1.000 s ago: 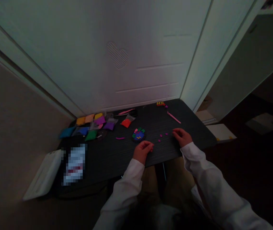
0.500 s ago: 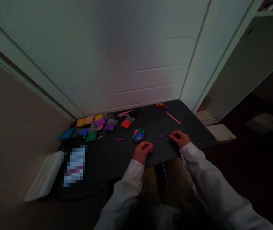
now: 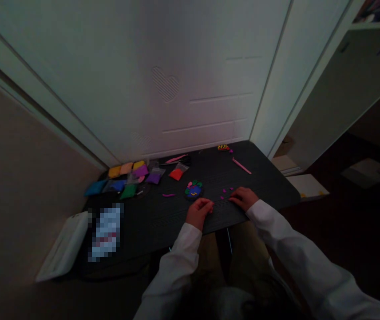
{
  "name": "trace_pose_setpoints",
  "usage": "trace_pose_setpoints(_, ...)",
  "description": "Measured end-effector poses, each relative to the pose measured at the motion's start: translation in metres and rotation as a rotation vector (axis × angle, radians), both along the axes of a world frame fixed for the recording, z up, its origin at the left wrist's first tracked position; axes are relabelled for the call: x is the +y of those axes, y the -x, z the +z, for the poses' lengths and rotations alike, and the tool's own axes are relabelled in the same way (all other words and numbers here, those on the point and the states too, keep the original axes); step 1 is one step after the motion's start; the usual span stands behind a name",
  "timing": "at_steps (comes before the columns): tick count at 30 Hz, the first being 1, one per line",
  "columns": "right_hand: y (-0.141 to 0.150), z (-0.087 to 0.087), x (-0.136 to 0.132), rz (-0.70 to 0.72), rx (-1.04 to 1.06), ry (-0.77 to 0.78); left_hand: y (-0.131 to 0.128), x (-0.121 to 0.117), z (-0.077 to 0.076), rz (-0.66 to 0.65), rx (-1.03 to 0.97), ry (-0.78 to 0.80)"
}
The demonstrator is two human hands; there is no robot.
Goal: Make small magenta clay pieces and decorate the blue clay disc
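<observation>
My left hand (image 3: pixel 199 214) is closed in a pinch just in front of a round clay piece (image 3: pixel 194 191) with a blue middle, green edge bits and a pink bit. Whatever its fingertips hold is too small to make out. To the right, my right hand (image 3: pixel 244 198) has its fingertips pressed together low over the dark table (image 3: pixel 163 222). What they hold, if anything, is hidden. Several small purple clay bits (image 3: pixel 224 191) lie beside those fingertips. A thin purple clay strip (image 3: pixel 168 195) rests left of the round piece.
Bags of coloured clay, among them a green bag (image 3: pixel 129 191) and a red bag (image 3: pixel 178 172), lie at the back left. Pink tweezers (image 3: pixel 242 166) and a yellow-and-red piece (image 3: pixel 223 147) are at the back right. A blurred-out packet (image 3: pixel 106 233) lies front left.
My right hand has moved left and slightly down, to the purple bits. My left hand keeps its pinch almost in place. The view has shifted slightly.
</observation>
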State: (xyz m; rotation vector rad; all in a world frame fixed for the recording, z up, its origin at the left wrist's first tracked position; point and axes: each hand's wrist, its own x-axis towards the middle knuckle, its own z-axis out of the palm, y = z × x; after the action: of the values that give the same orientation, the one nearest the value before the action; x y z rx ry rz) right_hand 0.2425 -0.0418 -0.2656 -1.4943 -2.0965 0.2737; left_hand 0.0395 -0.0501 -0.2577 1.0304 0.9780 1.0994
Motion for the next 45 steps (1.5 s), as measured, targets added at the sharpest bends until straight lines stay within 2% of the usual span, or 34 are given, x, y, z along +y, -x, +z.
trace_pose_setpoints(6,-0.006,0.006,-0.014,0.092,-0.005,-0.017,0.001,0.000,-0.003,-0.018,-0.029,-0.022)
trace_pose_setpoints(13,-0.006,0.007,-0.024,0.011,-0.197,-0.091,0.002,0.001,-0.006,-0.036,-0.033,-0.042)
trace_pose_setpoints(20,-0.002,0.014,-0.030,0.083,-0.318,-0.094,0.002,0.001,-0.006,-0.025,-0.029,-0.035)
trace_pose_setpoints(25,0.002,0.018,-0.032,-0.016,-0.347,-0.087,0.002,0.001,-0.007,-0.033,-0.055,-0.026)
trace_pose_setpoints(30,0.005,0.024,-0.034,0.068,-0.381,-0.086,0.001,0.000,-0.005,-0.034,-0.062,-0.019)
trace_pose_setpoints(34,0.006,0.025,-0.035,-0.006,-0.404,-0.098,0.001,0.000,-0.004,-0.027,-0.060,-0.013)
trace_pose_setpoints(39,0.007,0.026,-0.036,0.076,-0.411,-0.099,0.001,0.001,-0.006,-0.042,-0.048,-0.021)
trace_pose_setpoints(43,0.009,0.027,-0.037,-0.005,-0.419,-0.100,0.001,0.000,-0.006,-0.042,-0.060,-0.008)
trace_pose_setpoints(45,0.009,0.027,-0.038,0.029,-0.427,-0.095,0.000,0.000,-0.005,-0.047,-0.062,-0.009)
